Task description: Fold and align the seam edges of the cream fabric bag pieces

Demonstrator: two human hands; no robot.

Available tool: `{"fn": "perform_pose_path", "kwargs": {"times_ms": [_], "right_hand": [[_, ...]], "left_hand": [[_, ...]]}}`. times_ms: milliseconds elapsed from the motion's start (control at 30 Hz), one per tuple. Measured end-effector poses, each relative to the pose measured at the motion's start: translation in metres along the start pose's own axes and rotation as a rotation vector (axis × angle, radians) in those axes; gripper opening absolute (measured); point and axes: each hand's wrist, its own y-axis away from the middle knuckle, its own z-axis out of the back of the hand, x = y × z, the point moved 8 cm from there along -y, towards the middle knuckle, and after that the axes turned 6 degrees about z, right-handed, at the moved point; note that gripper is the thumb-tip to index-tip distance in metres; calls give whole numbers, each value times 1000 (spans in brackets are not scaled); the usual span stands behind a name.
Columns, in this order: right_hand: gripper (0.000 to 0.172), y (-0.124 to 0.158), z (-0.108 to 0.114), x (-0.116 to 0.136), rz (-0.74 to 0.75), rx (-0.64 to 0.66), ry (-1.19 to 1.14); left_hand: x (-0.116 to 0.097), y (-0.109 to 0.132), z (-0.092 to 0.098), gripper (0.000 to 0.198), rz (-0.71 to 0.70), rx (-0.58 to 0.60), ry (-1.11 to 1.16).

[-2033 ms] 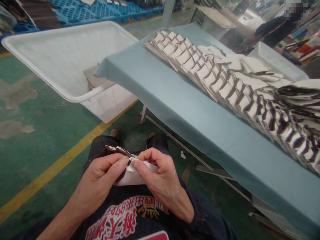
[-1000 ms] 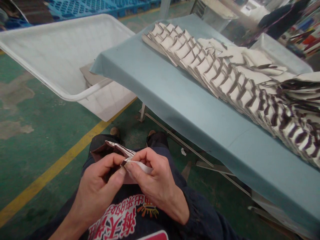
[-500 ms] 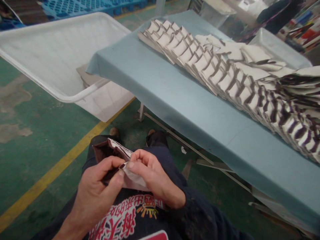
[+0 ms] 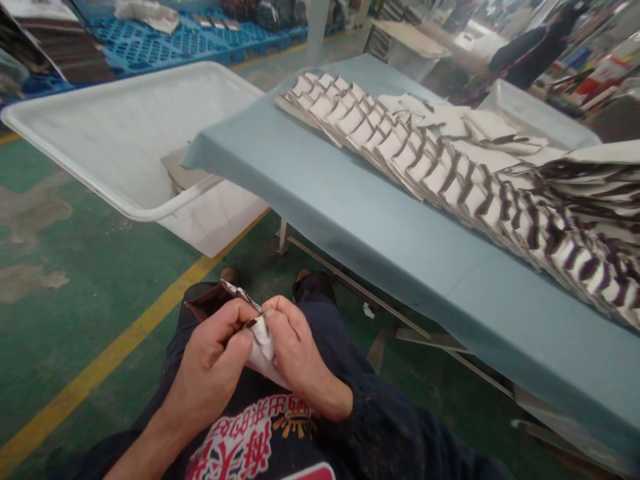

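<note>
Low over my lap, both hands pinch a white piece with a dark brown inner side (image 4: 206,302); its exact kind is unclear, it looks like folded sheet or cloth. My left hand (image 4: 213,367) grips its edge between thumb and fingers. Close beside it, my right hand (image 4: 300,350) is closed on the same edge, the white side bunched between the two thumbs. Part of the piece is hidden behind my fingers. On the blue-covered table (image 4: 330,200) lies a long overlapping row of similar white-and-brown pieces (image 4: 400,143).
A large white plastic tub (image 4: 115,127) stands left of the table, with a few flat beige pieces (image 4: 183,172) in it. Behind are a blue pallet (image 4: 145,47) and a clear bin (image 4: 537,113). At the far right back is a person's dark sleeve (image 4: 535,53).
My hands have drawn slightly closer, and the white side is more crumpled between them. The right fingers have curled in further. The view has tilted up a little.
</note>
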Motion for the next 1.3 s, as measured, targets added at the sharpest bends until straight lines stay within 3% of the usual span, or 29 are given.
{"fn": "perform_pose_path", "kwargs": {"times_ms": [133, 267, 400, 533, 667, 767, 900, 1067, 1200, 1300], "right_hand": [[27, -11, 19, 20, 37, 87, 94], [23, -15, 38, 88, 372, 150, 315], [31, -11, 16, 134, 665, 431, 528], [15, -16, 1, 140, 794, 541, 684], [32, -20, -2, 128, 669, 610, 710], [27, -21, -1, 117, 519, 657, 623], [18, -22, 0, 107, 471, 636, 568], [12, -22, 2, 97, 425, 508, 509], [16, -19, 1, 78, 198, 503, 274], [20, -16, -2, 68, 23, 560, 61]], "left_hand": [[-11, -10, 6, 22, -25, 111, 24], [-31, -15, 13, 24, -109, 187, -7], [-59, -16, 17, 24, -207, 228, -71], [-70, -12, 18, 22, -239, 219, -119], [-62, -4, 21, 17, -211, 194, -129], [-54, 2, 21, 14, -187, 175, -149], [-47, 8, 20, 19, -224, 98, -267], [-36, 14, 18, 21, -471, 35, -374], [-28, 19, 18, 29, -685, 38, -429], [-25, 21, 18, 39, -779, 106, -473]]}}
